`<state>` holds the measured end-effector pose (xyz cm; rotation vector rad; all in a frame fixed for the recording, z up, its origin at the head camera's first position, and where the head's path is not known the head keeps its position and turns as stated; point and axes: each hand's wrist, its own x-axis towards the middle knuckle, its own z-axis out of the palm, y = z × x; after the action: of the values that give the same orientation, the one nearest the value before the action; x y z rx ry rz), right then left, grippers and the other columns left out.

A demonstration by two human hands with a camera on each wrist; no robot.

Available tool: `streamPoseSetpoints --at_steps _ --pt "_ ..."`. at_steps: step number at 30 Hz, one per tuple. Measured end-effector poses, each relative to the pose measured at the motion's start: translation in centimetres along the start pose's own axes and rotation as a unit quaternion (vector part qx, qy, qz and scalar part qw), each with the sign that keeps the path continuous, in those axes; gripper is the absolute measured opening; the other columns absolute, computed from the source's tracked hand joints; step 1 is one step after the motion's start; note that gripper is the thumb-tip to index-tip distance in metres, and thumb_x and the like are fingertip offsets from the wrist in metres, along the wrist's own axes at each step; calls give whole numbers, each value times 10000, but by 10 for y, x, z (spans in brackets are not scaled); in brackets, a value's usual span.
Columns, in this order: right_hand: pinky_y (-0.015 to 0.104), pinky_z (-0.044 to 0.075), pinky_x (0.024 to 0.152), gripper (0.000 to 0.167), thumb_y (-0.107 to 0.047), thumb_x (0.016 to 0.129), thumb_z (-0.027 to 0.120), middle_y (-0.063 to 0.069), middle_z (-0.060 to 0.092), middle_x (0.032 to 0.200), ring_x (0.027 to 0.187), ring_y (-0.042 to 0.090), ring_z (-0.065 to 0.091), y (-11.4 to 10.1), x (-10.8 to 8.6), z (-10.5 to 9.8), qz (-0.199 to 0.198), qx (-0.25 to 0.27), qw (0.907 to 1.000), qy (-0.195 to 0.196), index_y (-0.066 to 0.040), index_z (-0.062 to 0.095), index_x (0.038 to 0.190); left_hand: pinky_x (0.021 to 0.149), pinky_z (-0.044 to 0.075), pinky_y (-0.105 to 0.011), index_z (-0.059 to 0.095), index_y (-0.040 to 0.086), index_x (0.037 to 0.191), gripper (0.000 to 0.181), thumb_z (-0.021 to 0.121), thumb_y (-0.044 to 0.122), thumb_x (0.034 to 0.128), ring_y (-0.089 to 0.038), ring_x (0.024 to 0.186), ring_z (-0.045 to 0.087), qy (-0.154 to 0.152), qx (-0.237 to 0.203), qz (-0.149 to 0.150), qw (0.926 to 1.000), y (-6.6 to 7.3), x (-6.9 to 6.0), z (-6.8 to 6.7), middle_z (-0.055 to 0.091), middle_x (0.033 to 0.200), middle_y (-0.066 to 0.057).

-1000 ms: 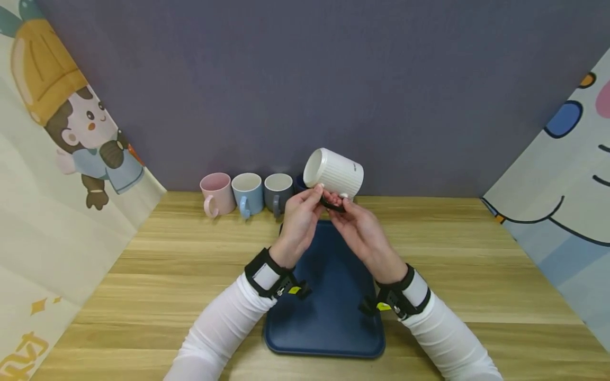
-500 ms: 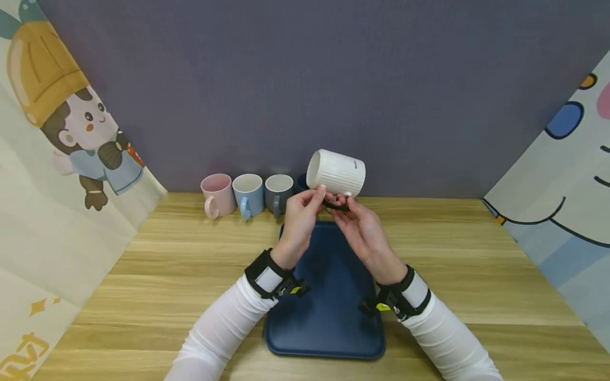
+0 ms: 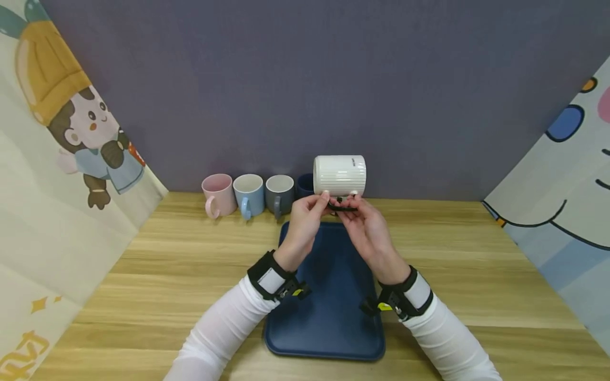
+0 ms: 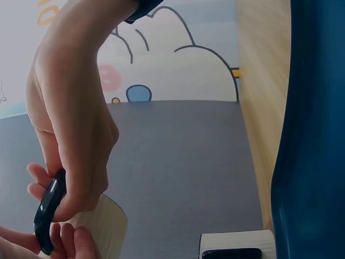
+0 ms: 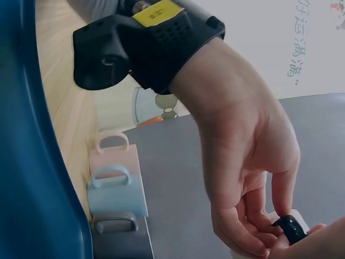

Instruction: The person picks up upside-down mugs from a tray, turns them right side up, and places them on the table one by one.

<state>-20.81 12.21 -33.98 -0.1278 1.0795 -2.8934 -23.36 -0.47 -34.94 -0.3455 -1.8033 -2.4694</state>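
A white ribbed mug (image 3: 339, 175) with a black handle (image 3: 344, 208) is held in the air above the far end of the blue tray (image 3: 329, 323). It lies on its side, with its mouth to the left, its handle down and small dark print near its base. My left hand (image 3: 304, 219) pinches the handle at the mouth end, thumb uppermost. At the base end, my right hand (image 3: 369, 233) grips the handle between thumb and fingers. In the right wrist view, the fingers hide most of the black handle (image 5: 291, 229).
Along the back wall stand a pink mug (image 3: 220, 197), a light blue mug (image 3: 249, 194), a dark grey mug (image 3: 280, 191) and a partly hidden navy mug (image 3: 305, 185). The left wrist view shows another white mug (image 4: 237, 238) with a dark handle. Wooden tabletop (image 3: 443, 254) surrounds the tray.
The white mug has turned from tilted to nearly level, and its mouth now faces more to the left, out of view. Both hands have shifted slightly right and down with it.
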Motion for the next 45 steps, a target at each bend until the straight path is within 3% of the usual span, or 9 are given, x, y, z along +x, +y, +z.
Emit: streamPoseSetpoints --at_steps 10,15,20,24,27,32,35,41,45 --pt "246 471 910 304 -128 1041 307 20 566 820 840 141 590 -4 -1 0 -202 -138 9996 -109 -82 510 819 843 539 -366 639 -152 1009 314 535 141 970 -84 799 634 -67 112 96 9999 0 2 1 670 854 -72" --pt "234 473 865 291 -153 1034 333 -8 554 785 819 123 586 -5 -1 -1 -395 -387 9982 -220 -99 527 824 866 532 -362 653 -114 1041 320 533 175 975 -84 839 629 -39 359 -32 9993 -1 2 0 677 963 -137" --pt "238 465 858 308 -150 1032 335 -25 571 758 810 110 602 -7 1 -2 -637 -621 9955 -327 -117 531 797 875 526 -314 662 -80 1056 313 521 189 982 -185 912 646 -38 825 -72 9966 -1 1 -1 666 1039 -177" --pt "239 451 841 309 -157 1029 344 -21 576 767 839 122 610 -10 2 -4 -789 -727 9937 -328 -124 526 781 851 509 -307 670 -33 1064 280 529 193 976 -260 974 626 -74 1491 84 9888 0 0 -4 668 1051 -166" --pt "233 448 820 275 -166 1025 359 -21 562 759 835 125 607 -12 2 -5 -868 -759 9930 -242 -124 524 808 821 495 -309 667 1 1085 250 552 185 962 -250 979 607 -105 2166 522 9748 -1 -2 -6 656 1068 -144" --pt "228 460 822 220 -136 1016 396 -3 550 762 812 138 592 -13 6 -8 -1071 -742 9914 -130 -104 513 832 849 458 -360 661 40 1093 216 585 165 935 -246 985 551 -2 3324 1615 9292 -7 -6 -10 628 1066 -112" --pt "240 465 833 204 -109 1010 407 19 556 768 806 152 584 -13 9 -11 -1129 -695 9912 -52 -88 510 835 842 400 -395 658 60 1082 197 595 163 926 -276 991 502 72 3695 1961 9083 -11 -9 -13 607 1074 -111" --pt "249 470 818 207 -53 999 411 43 574 756 777 161 594 -12 14 -18 -1194 -537 9913 152 -73 518 823 810 384 -387 659 82 1042 169 613 179 911 -273 998 451 292 4081 2190 8858 -17 -10 -20 557 1077 -110" --pt "236 477 799 209 -28 991 415 48 584 762 749 151 608 -13 16 -22 -1262 -437 9906 309 -69 526 819 821 382 -394 659 76 1030 168 623 174 899 -280 1004 444 388 4203 2295 8770 -20 -9 -25 553 1072 -109"
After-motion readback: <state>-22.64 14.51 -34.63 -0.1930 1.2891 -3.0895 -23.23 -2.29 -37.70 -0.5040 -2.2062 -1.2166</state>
